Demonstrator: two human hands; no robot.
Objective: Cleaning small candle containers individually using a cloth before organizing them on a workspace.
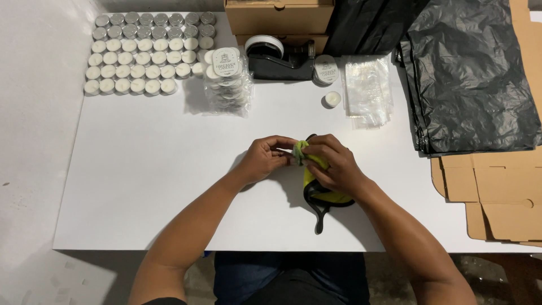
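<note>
Both hands meet at the bench's middle: the left hand and right hand pinch a yellow-green, black-edged pouch with their fingers pressed together. Tealight candles fill the far-left corner; a tape dispenser and clear bags lie near the far edge.

Head cam, looking down, close on table.

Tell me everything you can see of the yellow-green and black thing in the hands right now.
The yellow-green and black item looks like soft fabric or rubber with black edging and a black strap or tail trailing toward the table's near edge. It lies on the white table, its upper end lifted and pinched between both hands. The right hand covers much of it from above; the left hand grips its top end. Its exact kind cannot be told.
</note>
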